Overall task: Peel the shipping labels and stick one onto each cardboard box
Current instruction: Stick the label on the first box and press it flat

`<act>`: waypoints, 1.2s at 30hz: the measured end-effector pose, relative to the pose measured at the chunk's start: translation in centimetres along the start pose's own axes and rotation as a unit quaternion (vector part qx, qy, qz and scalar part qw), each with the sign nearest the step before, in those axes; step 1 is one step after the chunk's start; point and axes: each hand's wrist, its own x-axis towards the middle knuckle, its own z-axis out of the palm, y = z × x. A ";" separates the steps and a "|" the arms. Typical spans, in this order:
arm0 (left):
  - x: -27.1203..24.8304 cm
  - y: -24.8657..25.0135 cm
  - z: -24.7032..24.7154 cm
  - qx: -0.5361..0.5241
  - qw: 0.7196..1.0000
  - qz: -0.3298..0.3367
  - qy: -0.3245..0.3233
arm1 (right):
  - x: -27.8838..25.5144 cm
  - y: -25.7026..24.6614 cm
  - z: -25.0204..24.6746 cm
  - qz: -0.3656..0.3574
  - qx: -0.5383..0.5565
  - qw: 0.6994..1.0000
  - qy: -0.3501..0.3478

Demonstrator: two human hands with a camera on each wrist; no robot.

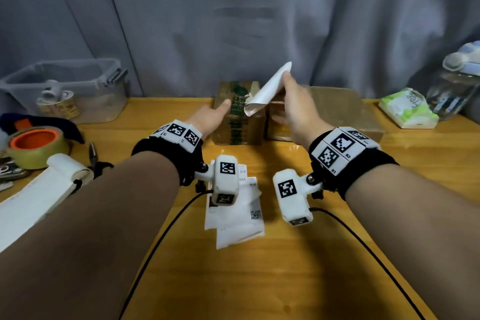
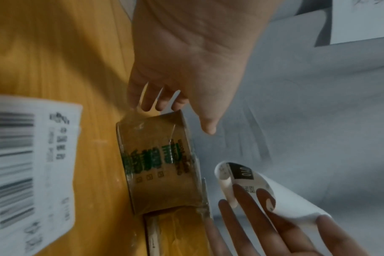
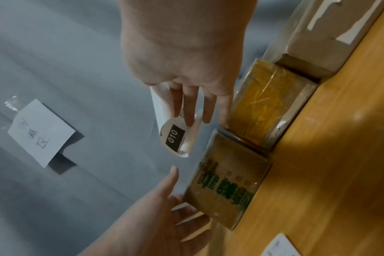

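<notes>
Three cardboard boxes stand in a row at the table's back edge: one with green print (image 1: pixel 239 122) (image 2: pixel 160 164) (image 3: pixel 226 187), a small one wrapped in yellow tape (image 1: pixel 276 125) (image 3: pixel 261 104), and a larger plain one (image 1: pixel 342 112) (image 3: pixel 314 34). My right hand (image 1: pixel 292 101) (image 3: pixel 186 97) holds a curled white shipping label (image 1: pixel 267 91) (image 2: pixel 263 190) (image 3: pixel 173 136) in the air above the green-print box. My left hand (image 1: pixel 215 114) (image 2: pixel 164 100) is open beside that box's left end, thumb stretched toward it. More labels (image 1: pixel 233 213) (image 2: pixel 33 164) lie stacked on the table below my wrists.
At back left stands a clear plastic bin (image 1: pixel 65 86), and nearer me a tape roll (image 1: pixel 36 145) and a white paper roll (image 1: pixel 59 179). A tissue pack (image 1: pixel 405 109) and a jar (image 1: pixel 452 86) are at back right. A grey curtain hangs behind the boxes.
</notes>
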 end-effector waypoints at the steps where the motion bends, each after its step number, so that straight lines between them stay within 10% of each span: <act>1: 0.4 -0.1 0.3 -0.015 1.000 -0.013 -0.011 | 0.4 0.1 0.1 0.010 0.015 1.000 0.001; 23: -1.1 -0.8 -0.2 -0.361 0.923 -0.128 -0.029 | 0.7 0.5 0.0 0.031 0.175 0.984 0.031; 36: -3.2 1.9 -1.6 -0.230 0.961 -0.134 -0.072 | 0.4 -0.3 -2.3 0.026 0.241 0.970 0.023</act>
